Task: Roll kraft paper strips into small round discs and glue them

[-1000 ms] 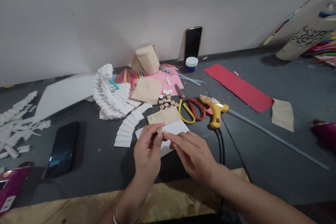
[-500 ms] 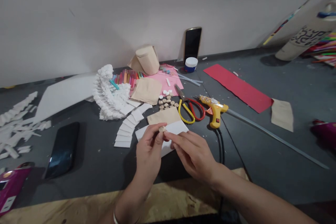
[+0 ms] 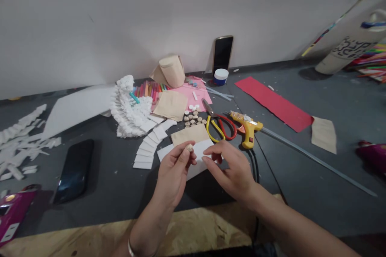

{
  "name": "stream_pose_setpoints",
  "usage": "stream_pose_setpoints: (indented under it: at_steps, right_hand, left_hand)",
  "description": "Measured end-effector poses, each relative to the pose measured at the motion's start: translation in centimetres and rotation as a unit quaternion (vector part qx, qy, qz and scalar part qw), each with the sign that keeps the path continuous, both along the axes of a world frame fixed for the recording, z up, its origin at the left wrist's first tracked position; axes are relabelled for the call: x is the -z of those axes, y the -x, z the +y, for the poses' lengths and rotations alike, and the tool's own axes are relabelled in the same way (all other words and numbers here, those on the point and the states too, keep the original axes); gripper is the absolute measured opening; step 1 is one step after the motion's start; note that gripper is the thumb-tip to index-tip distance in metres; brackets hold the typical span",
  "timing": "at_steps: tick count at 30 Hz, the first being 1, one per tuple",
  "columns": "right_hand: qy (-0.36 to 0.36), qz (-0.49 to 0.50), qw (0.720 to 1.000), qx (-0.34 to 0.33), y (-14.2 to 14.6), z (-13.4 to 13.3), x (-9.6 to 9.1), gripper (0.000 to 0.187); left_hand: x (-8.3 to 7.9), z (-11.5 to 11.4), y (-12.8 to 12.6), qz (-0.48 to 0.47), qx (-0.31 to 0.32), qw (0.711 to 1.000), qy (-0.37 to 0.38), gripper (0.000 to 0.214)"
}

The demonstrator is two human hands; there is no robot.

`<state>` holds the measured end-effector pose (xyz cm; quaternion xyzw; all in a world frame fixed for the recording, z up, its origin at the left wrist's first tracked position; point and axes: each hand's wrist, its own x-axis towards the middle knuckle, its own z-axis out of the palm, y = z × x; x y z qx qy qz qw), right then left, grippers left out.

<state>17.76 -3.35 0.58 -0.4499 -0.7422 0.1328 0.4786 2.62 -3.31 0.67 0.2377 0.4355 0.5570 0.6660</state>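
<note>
My left hand pinches a small rolled beige paper piece between thumb and fingertips, held above a white card. My right hand hovers just to the right of it with fingers spread and nothing in them. Behind the hands lies a beige paper sheet, then a cluster of several similar small rolled pieces. Red and yellow scissors and a yellow glue gun lie just beyond my right hand.
A row of white paper rectangles leads to a white ruffled paper form. A black phone lies at left, another phone leans on the wall. Red paper strip, beige cylinder, coloured sticks, glue jar.
My right hand has let go of the small rolled piece and drawn back to the right with fingers spread. My left hand keeps the piece pinched and lifted slightly.
</note>
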Motion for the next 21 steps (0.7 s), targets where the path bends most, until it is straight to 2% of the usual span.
stream_pose_setpoints:
  at_steps: [12, 21]
  right_hand:
    - [-0.009, 0.009, 1.0, -0.01, -0.42, 0.04, -0.15, 0.004]
    - [-0.006, 0.001, 1.0, -0.01, -0.44, 0.07, -0.17, 0.008]
  left_hand:
    - [0.25, -0.46, -0.32, 0.061, 0.055, 0.995, -0.053, 0.022]
    - [0.46, -0.6, -0.32, 0.079, 0.071, 0.992, -0.072, 0.019]
